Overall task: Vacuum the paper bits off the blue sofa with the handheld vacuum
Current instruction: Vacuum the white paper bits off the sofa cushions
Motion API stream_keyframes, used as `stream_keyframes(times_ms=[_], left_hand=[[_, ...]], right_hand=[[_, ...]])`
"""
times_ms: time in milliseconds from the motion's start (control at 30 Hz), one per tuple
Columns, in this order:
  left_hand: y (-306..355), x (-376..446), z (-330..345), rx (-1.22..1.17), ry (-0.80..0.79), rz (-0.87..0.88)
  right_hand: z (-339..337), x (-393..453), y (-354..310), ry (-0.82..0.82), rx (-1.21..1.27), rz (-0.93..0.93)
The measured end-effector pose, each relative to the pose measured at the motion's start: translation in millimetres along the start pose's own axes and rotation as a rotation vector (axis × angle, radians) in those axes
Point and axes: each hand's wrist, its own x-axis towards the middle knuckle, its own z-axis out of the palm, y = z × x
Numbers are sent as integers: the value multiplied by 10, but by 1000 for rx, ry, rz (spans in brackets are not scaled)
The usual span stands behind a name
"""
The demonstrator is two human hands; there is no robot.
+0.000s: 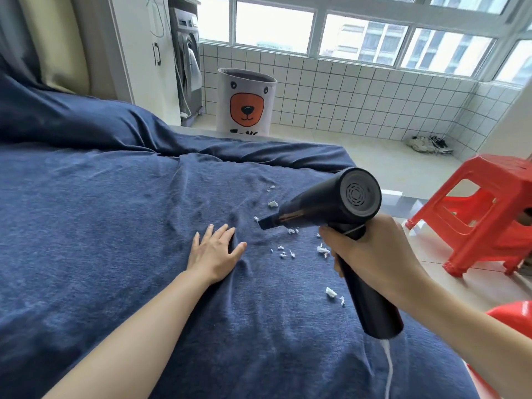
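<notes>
The blue sofa [115,226] fills the left and middle of the view, its cover wrinkled. Several white paper bits [283,251] lie scattered on it right of centre, with more paper bits near the handle. My right hand [371,254] grips the handle of the black handheld vacuum [331,208]. Its narrow nozzle points left and hovers just above the cover near a small bit. A white cord hangs from the handle's base. My left hand [214,249] lies flat on the cover, fingers spread, just left of the nozzle tip.
A red plastic stool [483,214] stands on the floor at the right, and another red object [515,315] shows at the lower right. A white bear-print laundry basket [246,102] stands beyond the sofa by the tiled wall. Shoes [429,144] lie in the far corner.
</notes>
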Motion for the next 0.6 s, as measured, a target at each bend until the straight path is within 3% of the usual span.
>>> stream_keyframes(times_ms=[600], left_hand=[[-34, 432, 44, 48, 5, 39]], right_hand=[[243, 615, 257, 105, -61, -21]])
